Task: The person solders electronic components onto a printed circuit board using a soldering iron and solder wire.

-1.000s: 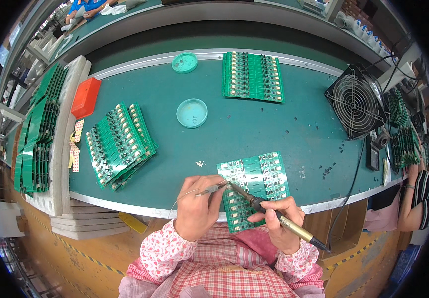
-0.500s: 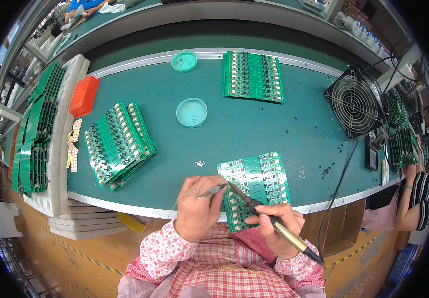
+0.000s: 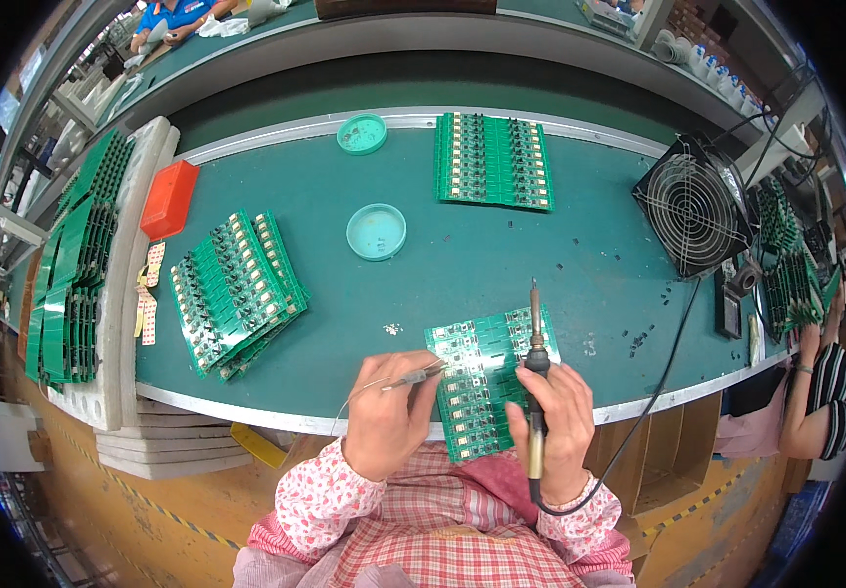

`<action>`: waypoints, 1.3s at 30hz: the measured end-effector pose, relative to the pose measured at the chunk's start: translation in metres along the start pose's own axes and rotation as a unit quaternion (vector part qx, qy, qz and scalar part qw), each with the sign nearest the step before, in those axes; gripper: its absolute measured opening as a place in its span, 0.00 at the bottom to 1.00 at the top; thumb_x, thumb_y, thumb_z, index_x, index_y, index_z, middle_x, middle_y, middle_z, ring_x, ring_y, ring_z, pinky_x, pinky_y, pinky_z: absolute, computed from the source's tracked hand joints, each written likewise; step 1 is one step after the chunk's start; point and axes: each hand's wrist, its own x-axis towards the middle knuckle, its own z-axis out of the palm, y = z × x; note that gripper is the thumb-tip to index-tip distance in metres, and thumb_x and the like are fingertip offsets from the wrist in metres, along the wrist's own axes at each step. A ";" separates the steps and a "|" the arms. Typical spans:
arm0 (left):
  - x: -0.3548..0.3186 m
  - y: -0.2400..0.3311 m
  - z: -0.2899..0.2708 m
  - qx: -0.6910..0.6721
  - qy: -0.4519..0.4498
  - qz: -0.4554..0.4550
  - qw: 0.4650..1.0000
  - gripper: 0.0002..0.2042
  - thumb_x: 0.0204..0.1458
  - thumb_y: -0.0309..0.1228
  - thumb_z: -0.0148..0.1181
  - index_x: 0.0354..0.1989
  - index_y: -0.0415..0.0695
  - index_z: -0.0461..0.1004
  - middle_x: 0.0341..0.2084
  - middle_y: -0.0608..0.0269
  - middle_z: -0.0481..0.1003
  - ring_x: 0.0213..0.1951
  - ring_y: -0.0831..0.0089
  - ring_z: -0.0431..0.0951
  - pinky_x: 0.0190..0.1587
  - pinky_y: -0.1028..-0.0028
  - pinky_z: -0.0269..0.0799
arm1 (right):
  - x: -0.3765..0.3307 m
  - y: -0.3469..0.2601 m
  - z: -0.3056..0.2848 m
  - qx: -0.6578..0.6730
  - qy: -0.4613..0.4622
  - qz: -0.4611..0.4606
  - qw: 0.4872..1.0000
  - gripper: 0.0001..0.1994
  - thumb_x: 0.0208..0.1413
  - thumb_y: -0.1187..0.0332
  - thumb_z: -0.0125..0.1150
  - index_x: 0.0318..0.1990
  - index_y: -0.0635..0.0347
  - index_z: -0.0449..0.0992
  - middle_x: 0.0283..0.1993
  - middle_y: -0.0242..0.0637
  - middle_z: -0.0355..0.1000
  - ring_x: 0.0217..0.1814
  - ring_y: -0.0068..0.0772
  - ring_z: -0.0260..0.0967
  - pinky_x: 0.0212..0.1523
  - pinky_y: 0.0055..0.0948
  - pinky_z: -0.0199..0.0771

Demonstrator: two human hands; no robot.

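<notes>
Between the left hand (image 3: pixel 386 412) and right hand (image 3: pixel 562 419), slightly ahead, one board (image 3: pixel 486 387) lies across the near edge of the surface (image 3: pixel 344 318). The left, nearer the board's left side, pinches one grey tool (image 3: pixel 411 378); the right grasps one iron (image 3: pixel 537 361), long axis pointing forward. Two dishes (image 3: pixel 364 231) sit ahead of the left.

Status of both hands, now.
Left hand: closed, holding a slim grey tool and a thin wire.
Right hand: closed around a soldering iron.
</notes>
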 end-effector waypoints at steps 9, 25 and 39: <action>-0.006 -0.011 -0.030 0.005 0.029 -0.092 0.995 0.07 0.55 0.18 0.61 0.41 0.36 0.75 0.37 0.54 0.79 0.39 0.65 0.81 0.45 0.69 0.75 | 0.006 -0.004 0.009 -0.049 -0.036 0.028 0.998 0.26 0.48 0.71 0.72 0.58 0.58 0.75 0.49 0.50 0.74 0.56 0.49 0.72 0.60 0.48 0.70; -0.010 -0.015 -0.028 0.031 0.019 -0.083 0.996 0.09 0.48 0.19 0.66 0.38 0.42 0.78 0.36 0.61 0.80 0.38 0.59 0.77 0.44 0.66 0.71 | 0.005 0.004 0.018 -0.039 0.042 0.022 0.998 0.22 0.48 0.73 0.71 0.53 0.61 0.76 0.45 0.51 0.75 0.50 0.53 0.74 0.56 0.48 0.72; -0.010 -0.015 -0.026 0.049 0.017 -0.051 0.997 0.11 0.47 0.18 0.67 0.39 0.42 0.77 0.36 0.61 0.80 0.37 0.59 0.77 0.43 0.65 0.71 | 0.005 0.004 0.017 -0.036 0.054 0.016 0.998 0.21 0.48 0.75 0.70 0.52 0.62 0.76 0.44 0.48 0.76 0.49 0.51 0.75 0.55 0.46 0.72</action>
